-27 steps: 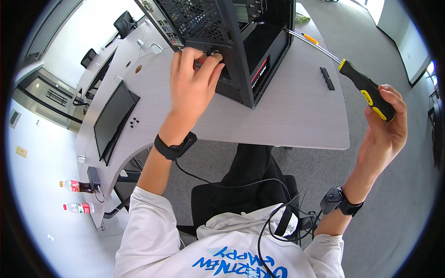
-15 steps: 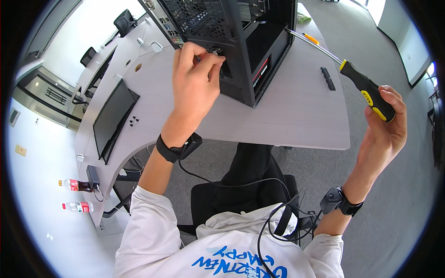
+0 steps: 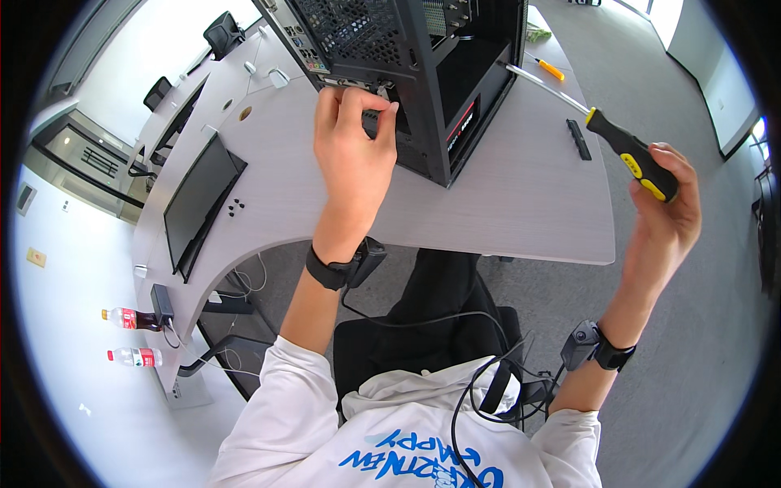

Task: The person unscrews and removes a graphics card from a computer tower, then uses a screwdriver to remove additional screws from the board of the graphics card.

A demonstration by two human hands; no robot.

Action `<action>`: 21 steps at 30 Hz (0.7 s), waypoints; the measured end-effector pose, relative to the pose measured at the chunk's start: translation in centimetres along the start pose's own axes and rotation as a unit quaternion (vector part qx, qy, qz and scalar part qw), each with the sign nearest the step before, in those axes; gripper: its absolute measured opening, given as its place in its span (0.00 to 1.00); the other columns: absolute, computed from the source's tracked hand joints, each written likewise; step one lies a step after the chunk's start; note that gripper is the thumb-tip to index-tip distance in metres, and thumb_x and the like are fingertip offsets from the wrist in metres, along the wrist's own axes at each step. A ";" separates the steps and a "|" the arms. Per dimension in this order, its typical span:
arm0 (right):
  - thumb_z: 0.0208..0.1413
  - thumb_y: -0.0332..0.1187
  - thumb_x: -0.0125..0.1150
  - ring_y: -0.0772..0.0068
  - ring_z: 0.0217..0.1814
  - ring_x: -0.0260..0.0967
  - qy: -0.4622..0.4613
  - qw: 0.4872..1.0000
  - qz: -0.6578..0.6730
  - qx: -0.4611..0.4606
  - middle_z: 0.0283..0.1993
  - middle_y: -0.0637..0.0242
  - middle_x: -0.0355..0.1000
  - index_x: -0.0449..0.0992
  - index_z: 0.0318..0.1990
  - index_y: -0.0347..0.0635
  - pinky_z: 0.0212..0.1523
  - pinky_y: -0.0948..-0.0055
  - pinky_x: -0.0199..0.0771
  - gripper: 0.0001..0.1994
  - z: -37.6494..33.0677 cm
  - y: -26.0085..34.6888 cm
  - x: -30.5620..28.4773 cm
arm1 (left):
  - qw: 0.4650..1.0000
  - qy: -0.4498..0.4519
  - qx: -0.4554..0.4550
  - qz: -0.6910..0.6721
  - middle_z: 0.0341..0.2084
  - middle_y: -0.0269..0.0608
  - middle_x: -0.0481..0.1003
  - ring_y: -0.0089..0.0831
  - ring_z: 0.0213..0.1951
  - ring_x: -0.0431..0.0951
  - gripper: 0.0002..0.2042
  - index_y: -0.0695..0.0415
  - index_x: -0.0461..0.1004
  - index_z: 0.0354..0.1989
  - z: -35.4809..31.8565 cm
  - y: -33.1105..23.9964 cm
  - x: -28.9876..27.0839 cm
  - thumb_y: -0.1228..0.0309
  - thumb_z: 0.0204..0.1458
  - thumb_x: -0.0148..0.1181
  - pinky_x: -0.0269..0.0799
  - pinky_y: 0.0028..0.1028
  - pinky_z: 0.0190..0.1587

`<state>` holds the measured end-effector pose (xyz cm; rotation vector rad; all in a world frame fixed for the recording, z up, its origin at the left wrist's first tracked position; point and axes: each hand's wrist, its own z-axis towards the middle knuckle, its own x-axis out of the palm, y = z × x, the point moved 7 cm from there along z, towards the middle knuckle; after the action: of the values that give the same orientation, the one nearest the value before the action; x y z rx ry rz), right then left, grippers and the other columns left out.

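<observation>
A black computer case [image 3: 439, 138] stands open-sided on the desk, its perforated rear panel turned toward my left side. My left hand [image 3: 358, 150] is at the lower part of that panel, beside the slot opening. Its thumb and index finger are pinched together; whatever lies between them is too small to make out. Out to the right, my right hand [image 3: 671, 203] grips the black-and-yellow handle of a long screwdriver [image 3: 630, 154]. The metal shaft points up and left toward the front edge of the case, and I cannot tell whether its tip touches it.
The grey desk [image 3: 521, 211] curves left, carrying a dark monitor [image 3: 195, 203] and several small black pieces [image 3: 235, 208]. Right of the case lie a slim black part [image 3: 578, 140] and an orange-handled tool [image 3: 551, 70]. Cola [image 3: 130, 319] and water [image 3: 134, 357] bottles are far left.
My left hand has shifted slightly right and down along the rear panel, still pinched. My right hand has drawn a little left with the screwdriver.
</observation>
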<state>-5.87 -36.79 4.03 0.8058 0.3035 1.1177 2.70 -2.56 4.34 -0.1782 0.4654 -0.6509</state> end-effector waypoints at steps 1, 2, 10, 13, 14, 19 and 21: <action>0.44 0.08 0.57 0.66 0.57 0.74 0.010 0.999 0.001 0.041 0.54 0.56 0.77 0.81 0.46 0.34 0.53 0.71 0.78 0.21 -0.1 -1.1 0.0 | 1.000 -0.011 -0.007 0.007 0.32 0.37 0.69 0.39 0.33 0.73 0.13 0.58 0.72 0.30 -0.2 0.1 0.0 0.82 0.44 0.73 0.70 0.36 0.34; 0.44 0.09 0.57 0.68 0.57 0.74 0.019 0.996 0.001 0.082 0.54 0.57 0.77 0.81 0.47 0.35 0.52 0.72 0.78 0.21 -0.2 -2.3 0.0 | 1.000 -0.021 -0.013 0.014 0.32 0.38 0.70 0.39 0.32 0.73 0.14 0.57 0.71 0.32 -0.4 0.2 -0.1 0.81 0.44 0.73 0.70 0.37 0.33; 0.50 0.12 0.62 0.73 0.55 0.73 0.062 0.982 -0.020 0.177 0.52 0.64 0.78 0.81 0.47 0.37 0.57 0.74 0.71 0.17 -0.4 -6.6 0.8 | 0.998 -0.053 0.012 -0.009 0.33 0.39 0.69 0.36 0.31 0.71 0.15 0.56 0.73 0.35 0.0 0.3 0.3 0.81 0.44 0.74 0.69 0.34 0.33; 0.51 0.13 0.62 0.75 0.53 0.72 0.068 0.982 -0.020 0.173 0.50 0.66 0.78 0.81 0.47 0.38 0.56 0.74 0.71 0.16 -0.6 -7.2 1.2 | 0.997 -0.047 0.060 0.009 0.33 0.37 0.70 0.32 0.31 0.70 0.14 0.55 0.76 0.37 0.1 0.1 0.3 0.81 0.44 0.73 0.69 0.31 0.33; 0.51 0.13 0.62 0.75 0.53 0.72 0.068 0.982 -0.022 0.173 0.50 0.66 0.78 0.81 0.47 0.38 0.56 0.74 0.71 0.16 -0.6 -7.2 1.1 | 0.996 -0.044 0.076 0.014 0.34 0.35 0.70 0.30 0.31 0.69 0.13 0.55 0.77 0.37 0.1 -0.1 0.4 0.80 0.44 0.73 0.69 0.29 0.33; 0.52 0.15 0.64 0.77 0.49 0.71 0.074 0.976 -0.060 0.195 0.46 0.68 0.77 0.81 0.47 0.38 0.52 0.77 0.71 0.15 -0.9 -7.6 1.1 | 0.995 -0.042 0.087 0.021 0.35 0.36 0.71 0.30 0.32 0.71 0.12 0.54 0.82 0.37 -0.2 0.3 0.2 0.79 0.44 0.75 0.69 0.30 0.32; 0.52 0.15 0.65 0.78 0.48 0.71 0.072 0.976 -0.063 0.195 0.45 0.68 0.77 0.81 0.47 0.38 0.51 0.78 0.71 0.15 -1.0 -7.7 1.0 | 0.994 -0.039 0.095 0.028 0.35 0.36 0.72 0.29 0.31 0.70 0.12 0.54 0.83 0.37 -0.3 0.5 0.0 0.79 0.44 0.75 0.70 0.30 0.32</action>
<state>-0.76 -37.04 -1.92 1.0368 0.7025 1.0122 2.83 -2.14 3.94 -0.0103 0.3294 -0.6269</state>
